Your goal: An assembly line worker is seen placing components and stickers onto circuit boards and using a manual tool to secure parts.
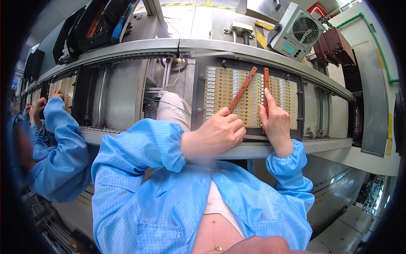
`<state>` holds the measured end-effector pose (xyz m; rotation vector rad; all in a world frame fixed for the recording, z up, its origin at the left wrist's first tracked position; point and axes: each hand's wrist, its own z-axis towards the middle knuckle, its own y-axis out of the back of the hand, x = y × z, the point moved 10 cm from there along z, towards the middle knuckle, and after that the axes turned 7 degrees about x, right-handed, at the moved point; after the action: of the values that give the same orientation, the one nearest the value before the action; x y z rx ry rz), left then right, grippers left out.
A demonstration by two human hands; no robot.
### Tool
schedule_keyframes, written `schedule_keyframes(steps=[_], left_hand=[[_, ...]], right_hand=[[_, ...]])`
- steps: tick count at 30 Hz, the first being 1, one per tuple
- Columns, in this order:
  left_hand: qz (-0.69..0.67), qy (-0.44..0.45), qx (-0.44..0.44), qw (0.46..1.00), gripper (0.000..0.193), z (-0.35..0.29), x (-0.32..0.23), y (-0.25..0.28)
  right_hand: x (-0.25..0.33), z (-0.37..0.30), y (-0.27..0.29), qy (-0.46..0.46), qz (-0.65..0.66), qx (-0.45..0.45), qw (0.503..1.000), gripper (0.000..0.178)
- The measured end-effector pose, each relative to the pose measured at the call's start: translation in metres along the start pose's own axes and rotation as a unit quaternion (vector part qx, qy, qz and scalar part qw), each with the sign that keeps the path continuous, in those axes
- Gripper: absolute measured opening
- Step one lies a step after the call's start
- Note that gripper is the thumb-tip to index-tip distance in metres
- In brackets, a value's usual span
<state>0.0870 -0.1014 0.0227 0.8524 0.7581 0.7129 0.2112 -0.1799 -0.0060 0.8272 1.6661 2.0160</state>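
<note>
Closed around the lower end of a reddish-brown bar with small holes (pixel 244 86), my left hand (pixel 218 133) keeps it slanted over a panel of small boards (pixel 220 91). A second reddish-brown bar (pixel 266 77) lies nearly upright on the same panel, to the right of the first. My right hand (pixel 277 122) grips this one, index finger stretched along it and thumb at its side. The panel has rows of yellowish boards with small pale parts and sits in a black frame (pixel 198 95). My palms hide the lower ends of both bars in part.
The frame rests between conveyor rails (pixel 249 53). Behind stands a grey fan unit (pixel 298 31), with a stack of brown plates (pixel 334 46) to its right. A black bin (pixel 99 27) is at the far left. Another person's blue sleeve (pixel 59 127) works further left along the line.
</note>
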Motion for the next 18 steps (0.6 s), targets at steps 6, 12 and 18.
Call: schedule_keyframes(steps=[6, 12, 18], left_hand=[[0.028, 0.012, -0.007, 1.0, 0.016, 0.0, 0.004, -0.004], [0.0, -0.006, -0.042, 0.999, 0.012, 0.015, -0.007, -0.019], [-0.017, 0.012, -0.058, 0.998, 0.018, 0.041, 0.005, -0.055]], right_hand=[[-0.011, 0.005, -0.004, -0.01, 0.124, 0.001, 0.992, 0.05], [-0.041, -0.005, -0.003, 0.03, 0.187, -0.059, 0.98, 0.05], [-0.085, 0.002, -0.02, -0.029, 0.185, -0.001, 0.982, 0.051]])
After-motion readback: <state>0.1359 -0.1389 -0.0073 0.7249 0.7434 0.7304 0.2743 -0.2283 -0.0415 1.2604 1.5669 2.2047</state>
